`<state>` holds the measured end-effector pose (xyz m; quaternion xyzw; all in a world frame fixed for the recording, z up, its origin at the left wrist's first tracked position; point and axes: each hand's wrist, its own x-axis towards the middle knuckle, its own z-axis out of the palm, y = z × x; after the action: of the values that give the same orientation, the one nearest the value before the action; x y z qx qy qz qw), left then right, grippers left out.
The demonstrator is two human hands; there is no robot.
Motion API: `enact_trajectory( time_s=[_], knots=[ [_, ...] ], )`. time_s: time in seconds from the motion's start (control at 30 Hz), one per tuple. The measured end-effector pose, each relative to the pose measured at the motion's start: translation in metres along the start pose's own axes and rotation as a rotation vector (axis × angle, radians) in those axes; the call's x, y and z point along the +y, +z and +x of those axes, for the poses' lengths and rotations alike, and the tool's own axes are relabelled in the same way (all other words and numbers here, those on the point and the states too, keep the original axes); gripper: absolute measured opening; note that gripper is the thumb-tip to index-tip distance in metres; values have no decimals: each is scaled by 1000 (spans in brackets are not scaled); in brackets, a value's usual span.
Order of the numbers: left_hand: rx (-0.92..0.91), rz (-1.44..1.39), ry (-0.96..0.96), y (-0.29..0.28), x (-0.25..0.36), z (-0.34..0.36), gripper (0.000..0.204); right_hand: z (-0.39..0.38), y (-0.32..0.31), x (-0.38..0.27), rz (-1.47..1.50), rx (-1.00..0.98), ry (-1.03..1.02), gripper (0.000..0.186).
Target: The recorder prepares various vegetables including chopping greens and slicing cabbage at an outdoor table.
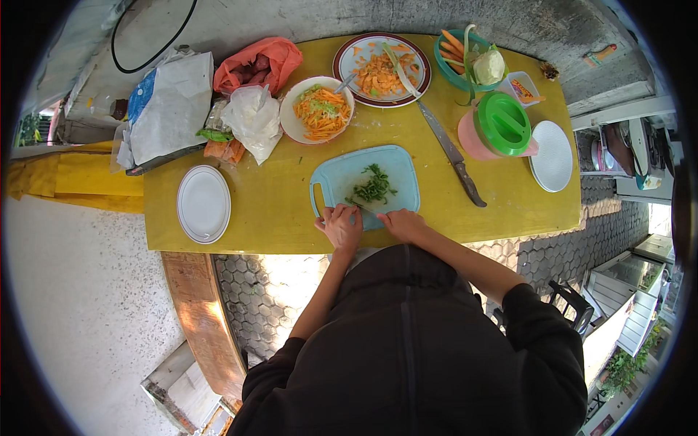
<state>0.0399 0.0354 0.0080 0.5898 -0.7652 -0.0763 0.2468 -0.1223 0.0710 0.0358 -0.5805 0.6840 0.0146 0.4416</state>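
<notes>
A light blue cutting board (331,171) lies near the table's front edge, with a small heap of chopped green leaves (374,185) on it. At its lower edge my right hand (404,224) is closed around a small knife (368,209), its blade pointing left toward my other hand; the handle is hidden in my fingers. My left hand (342,227) rests at the board's lower left corner, fingers bent and pressed together on a bit of the greens (352,200) beside the blade tip.
Right of the board lies a large knife (452,154). Behind stand a bowl of shredded carrot (318,116), a plate of carrot pieces (382,73), a teal bowl (445,62), and a pink pitcher (474,135). Plates (203,205) and bags (254,120) sit left.
</notes>
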Motion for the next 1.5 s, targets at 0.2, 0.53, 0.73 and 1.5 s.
enact_trajectory(
  time_s=[0.2, 0.53, 0.73, 1.5],
  knots=[
    [20, -4, 26, -4, -7, -7, 5, 1, -2, 0, -77, -8, -12, 57],
    [35, 85, -46, -16, -24, -1, 10, 0, -3, 2, 11, 49, -30, 58],
    [-2, 120, 34, -10, -25, 9, 15, -4, -9, 10, 176, 89, -17, 59],
    [-119, 82, -277, -16, -69, 17, 17, -34, -32, 55, -71, 382, -127, 35]
  ],
)
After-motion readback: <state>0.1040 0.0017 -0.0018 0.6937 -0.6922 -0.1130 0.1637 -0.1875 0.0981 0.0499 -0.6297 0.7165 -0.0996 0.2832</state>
